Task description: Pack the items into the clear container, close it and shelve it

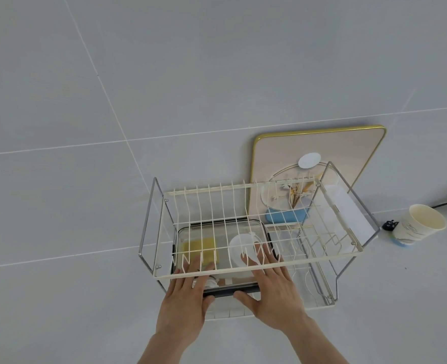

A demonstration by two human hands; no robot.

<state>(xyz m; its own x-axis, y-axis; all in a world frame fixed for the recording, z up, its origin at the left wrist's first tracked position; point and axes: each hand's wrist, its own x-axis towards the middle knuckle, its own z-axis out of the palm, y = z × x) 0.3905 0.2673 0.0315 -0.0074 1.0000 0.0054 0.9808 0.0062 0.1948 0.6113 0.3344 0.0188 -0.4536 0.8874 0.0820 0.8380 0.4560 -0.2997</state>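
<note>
The clear container (246,227) with dark clips sits lidded on the lower tier of a cream wire dish rack (164,276), under its upper wire shelf. Through the lid show a yellow sponge (204,246) on the left and a white round item (239,248) on the right. My left hand (185,298) lies flat on the container's near left part, thumb at its front edge. My right hand (272,290) lies flat on its near right part, fingers spread over the lid. Both hands press on the container, reaching in under the upper shelf.
A gold-rimmed pink tray (358,153) leans on the wall behind the rack. A blue and white dish (285,215) stands at the rack's back. A paper cup (419,224) lies tilted at the right by a black plug (389,225). Grey tiled surface all around.
</note>
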